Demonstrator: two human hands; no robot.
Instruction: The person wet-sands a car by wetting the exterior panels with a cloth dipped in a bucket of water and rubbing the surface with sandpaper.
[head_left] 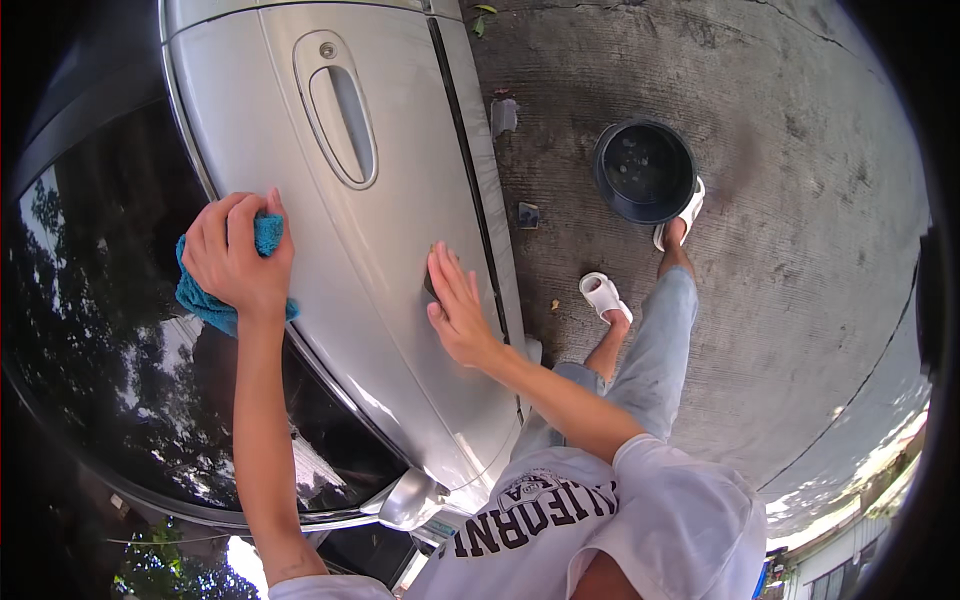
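My left hand (235,255) is closed on a bunched blue cloth (208,302). It presses the cloth against the dark side window (110,270) of a silver car, right at the window's lower trim. Flat against the silver door panel (350,250) lies my right hand (460,310), its fingers stretched out and together, with nothing seen in it. A small dark patch shows beside its fingertips, perhaps their shadow or reflection. The door handle (343,115) is farther along the door, beyond both hands.
On the rough concrete ground (800,200) to the right stands a dark round basin (645,170), close to one of my white slip-on shoes (605,295). The car's side mirror (410,500) juts out near my body. Small litter and leaves lie beside the car.
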